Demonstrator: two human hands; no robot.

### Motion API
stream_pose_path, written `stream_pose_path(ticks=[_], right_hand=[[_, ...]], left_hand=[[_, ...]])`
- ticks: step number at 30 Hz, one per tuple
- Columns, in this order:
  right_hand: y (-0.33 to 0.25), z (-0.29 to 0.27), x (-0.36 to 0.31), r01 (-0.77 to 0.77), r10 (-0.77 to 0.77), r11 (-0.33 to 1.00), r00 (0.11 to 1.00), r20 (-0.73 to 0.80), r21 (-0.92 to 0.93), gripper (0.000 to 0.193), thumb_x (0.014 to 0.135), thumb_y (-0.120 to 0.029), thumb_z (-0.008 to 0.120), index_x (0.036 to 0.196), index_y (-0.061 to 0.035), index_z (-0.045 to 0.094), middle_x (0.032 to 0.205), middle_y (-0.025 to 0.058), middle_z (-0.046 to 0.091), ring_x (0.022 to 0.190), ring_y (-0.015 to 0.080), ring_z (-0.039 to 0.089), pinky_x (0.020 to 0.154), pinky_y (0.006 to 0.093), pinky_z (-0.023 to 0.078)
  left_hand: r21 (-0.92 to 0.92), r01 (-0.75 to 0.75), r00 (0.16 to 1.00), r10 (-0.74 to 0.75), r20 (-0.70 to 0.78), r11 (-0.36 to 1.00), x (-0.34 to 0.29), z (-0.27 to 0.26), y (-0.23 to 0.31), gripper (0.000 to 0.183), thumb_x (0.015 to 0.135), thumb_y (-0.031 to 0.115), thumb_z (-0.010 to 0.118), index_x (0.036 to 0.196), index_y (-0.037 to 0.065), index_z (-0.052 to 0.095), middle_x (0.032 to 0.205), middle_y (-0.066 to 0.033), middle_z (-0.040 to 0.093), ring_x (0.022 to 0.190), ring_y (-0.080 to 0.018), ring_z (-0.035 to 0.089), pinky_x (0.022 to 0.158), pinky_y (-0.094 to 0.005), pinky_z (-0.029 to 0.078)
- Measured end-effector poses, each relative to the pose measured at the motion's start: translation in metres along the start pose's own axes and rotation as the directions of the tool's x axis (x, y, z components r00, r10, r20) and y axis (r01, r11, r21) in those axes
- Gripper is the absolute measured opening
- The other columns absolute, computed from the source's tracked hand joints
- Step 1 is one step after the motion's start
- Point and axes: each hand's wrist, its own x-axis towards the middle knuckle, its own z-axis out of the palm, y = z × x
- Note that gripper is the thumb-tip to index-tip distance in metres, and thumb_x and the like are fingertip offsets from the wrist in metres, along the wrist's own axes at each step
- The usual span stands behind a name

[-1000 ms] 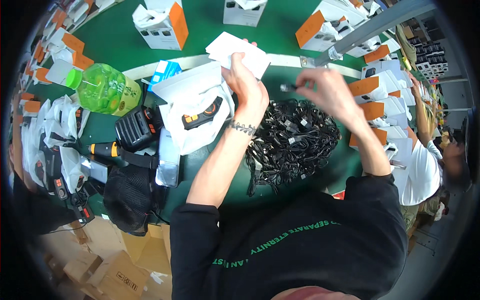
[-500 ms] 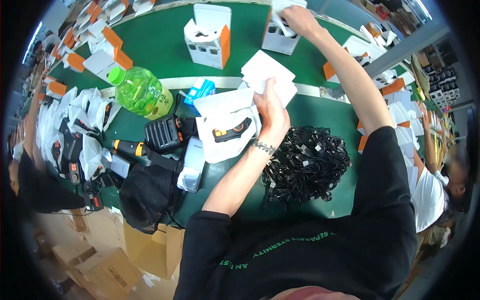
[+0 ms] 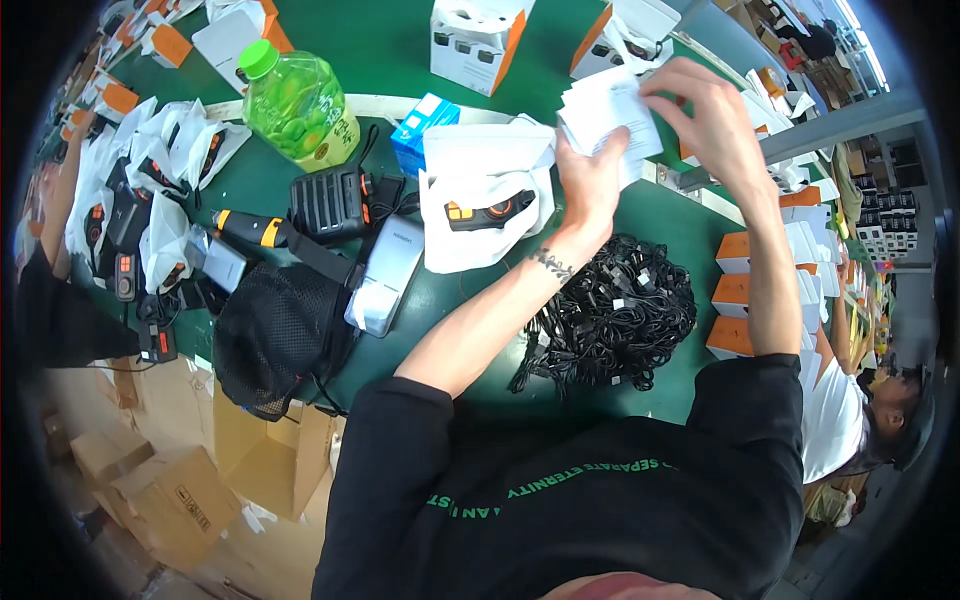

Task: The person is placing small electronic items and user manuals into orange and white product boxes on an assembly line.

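My left hand (image 3: 592, 188) grips a fanned stack of white leaflets (image 3: 600, 112) between thumb and fingers, above the green bench. At the stack's right edge, my right hand (image 3: 712, 118) pinches the corner of a leaflet with thumb and forefinger. Just left of my left hand lies a black device with orange buttons (image 3: 490, 212), partly wrapped in a white pouch (image 3: 458, 250). Behind the leaflets stands an open white and orange box (image 3: 592, 58) with white wrapping sticking out. Another such box (image 3: 466, 50) stands to its left. Under my left forearm is a heap of black cables (image 3: 625, 320).
To the left are a green-capped bottle (image 3: 300, 105), a small blue box (image 3: 420, 130), a black ribbed device (image 3: 330, 205), a silver power bank (image 3: 388, 275) and a black mesh cap (image 3: 275, 335). White-wrapped devices (image 3: 160, 165) lie further left. Co-workers sit at both sides.
My right hand has left the back right box and come down to the leaflets. My left hand has shifted right with the stack. The whole view has tilted slightly.
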Motion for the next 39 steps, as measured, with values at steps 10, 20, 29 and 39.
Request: stream_pose_path(ticks=[10,20,29,39], right_hand=[[-0.038,-0.058,-0.016,-0.051,0.028,0.996,0.961,-0.274,-0.076,0.01,0.085,-0.004,0.067,0.094,-0.0032,0.07,0.092,0.0087,0.069,0.077,0.024,0.069,0.07,0.0312,0.053],[-0.131,0.009,-0.01,0.359,-0.373,0.927,0.835,-0.405,-0.112,0.023,0.074,-0.006,0.066,0.097,-0.0077,0.065,0.093,0.0043,0.067,0.078,0.0211,0.068,0.066,0.0317,0.054],[-0.134,0.051,0.006,0.303,-0.35,0.925,0.914,-0.204,-0.228,0.018,0.069,-0.011,0.063,0.086,-0.0065,0.059,0.085,0.0051,0.062,0.081,0.0236,0.065,0.07,0.0356,0.052],[-0.152,0.039,0.013,0.177,-0.242,0.928,0.956,-0.166,-0.329,0.013,0.068,-0.014,0.067,0.078,-0.0072,0.061,0.078,0.0031,0.065,0.079,0.0189,0.067,0.066,0.0337,0.054]], left_hand=[[0.078,-0.036,0.989,0.025,0.148,0.996,-0.018,0.012,0.008,0.041,0.09,0.002,0.065,0.127,0.001,0.047,0.11,-0.012,0.066,0.092,-0.018,0.068,0.077,-0.0319,0.056],[-0.334,0.281,0.958,-0.246,0.145,0.9,0.001,-0.009,-0.025,0.027,0.1,0.015,0.054,0.124,0.006,0.045,0.115,-0.0089,0.061,0.1,-0.0164,0.065,0.081,-0.0334,0.056],[-0.313,0.382,0.905,-0.282,0.318,0.87,-0.003,-0.024,-0.026,0.03,0.102,0.029,0.051,0.121,0.006,0.055,0.112,-0.0095,0.065,0.108,-0.0201,0.062,0.095,-0.0358,0.05],[-0.05,0.353,0.928,-0.342,0.146,0.934,-0.007,-0.014,-0.004,0.033,0.099,0.025,0.053,0.122,0.002,0.057,0.108,-0.0116,0.068,0.106,-0.0191,0.064,0.097,-0.0331,0.047]])
